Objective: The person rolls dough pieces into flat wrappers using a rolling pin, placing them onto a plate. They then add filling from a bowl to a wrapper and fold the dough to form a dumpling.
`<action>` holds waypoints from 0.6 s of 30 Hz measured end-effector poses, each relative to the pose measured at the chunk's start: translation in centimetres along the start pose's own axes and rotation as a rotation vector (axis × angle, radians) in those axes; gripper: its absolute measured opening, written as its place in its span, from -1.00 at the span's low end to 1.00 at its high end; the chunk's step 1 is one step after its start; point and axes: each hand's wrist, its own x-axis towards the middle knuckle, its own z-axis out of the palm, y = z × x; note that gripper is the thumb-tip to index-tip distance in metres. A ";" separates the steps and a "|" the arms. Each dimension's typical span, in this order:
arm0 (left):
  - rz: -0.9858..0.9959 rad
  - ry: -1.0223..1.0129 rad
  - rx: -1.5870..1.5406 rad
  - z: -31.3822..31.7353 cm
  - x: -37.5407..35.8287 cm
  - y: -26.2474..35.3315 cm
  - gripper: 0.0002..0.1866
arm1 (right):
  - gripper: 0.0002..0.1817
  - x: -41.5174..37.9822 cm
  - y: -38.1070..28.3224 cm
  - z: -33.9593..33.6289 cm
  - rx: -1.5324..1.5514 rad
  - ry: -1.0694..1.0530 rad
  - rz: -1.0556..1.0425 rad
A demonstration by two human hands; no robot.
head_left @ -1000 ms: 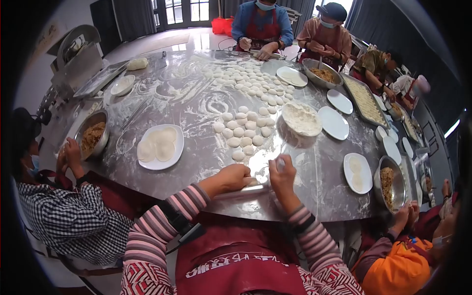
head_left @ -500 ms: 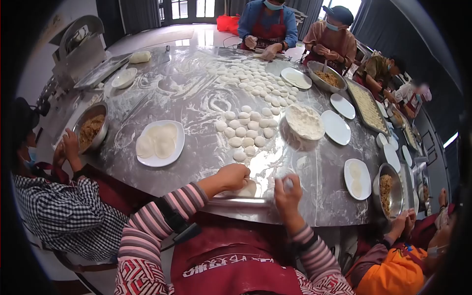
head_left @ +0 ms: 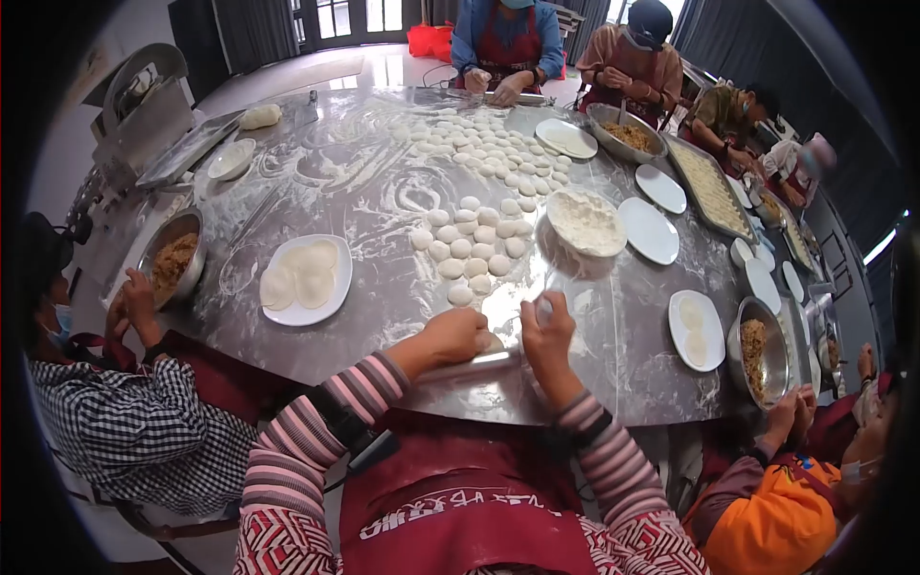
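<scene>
Near the front edge of the steel table, my left hand is closed, its fingers pinching the edge of a flat round of dough that mostly hides behind them. Just right of it, my right hand is curled round the end of a short, shiny rolling pin. The pin lies across the table in front of the dough, partly covered by the hands. Beyond my hands sits a cluster of small floured dough pieces. A bowl of flour stands to their right.
A plate of rolled wrappers lies to the left, another plate to the right. Bowls of filling stand near co-workers on both sides. Several more people work around the table, with a tray at the far right.
My right hand has moved forward and slightly left with the rolling pin, which is now tilted. My left hand stays by the dough, shifted slightly forward. The view has shifted a little.
</scene>
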 end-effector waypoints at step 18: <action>0.023 0.029 0.063 1.1 -1.2 -0.6 -0.74 | -0.82 -2.5 1.2 -1.7 -0.032 -0.006 -0.011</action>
